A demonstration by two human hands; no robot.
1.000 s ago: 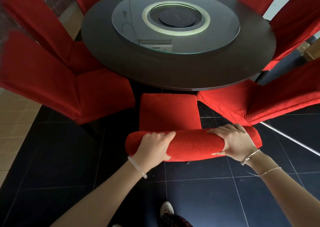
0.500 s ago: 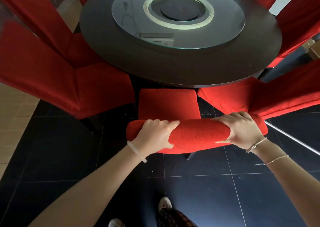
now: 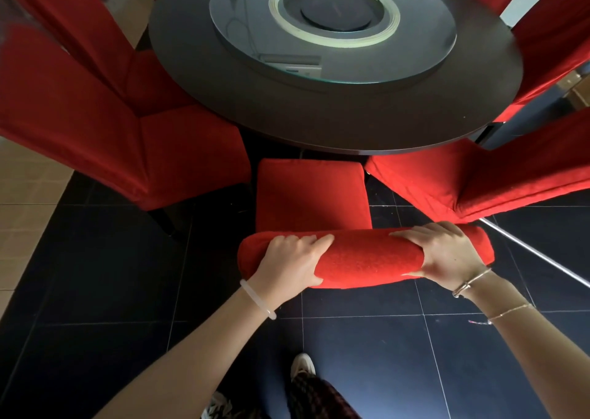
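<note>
A red upholstered chair [image 3: 311,195] stands in front of me, facing a round dark table [image 3: 335,121]. Its padded backrest top [image 3: 367,259] runs across the middle of the view. My left hand [image 3: 292,263] grips the left part of that backrest top, fingers curled over it. My right hand [image 3: 447,249] grips the right part the same way. The front edge of the seat sits just under the table's rim.
More red chairs flank this one: one at the left [image 3: 95,124] and one at the right [image 3: 495,176], both close to its sides. A glass turntable [image 3: 431,61] lies on the table. The floor is dark tile [image 3: 367,338]; my shoe [image 3: 301,366] is below.
The chair has slid forward toward the table, its seat now reaching the table's rim. Both hands kept their grip on the backrest top throughout.
</note>
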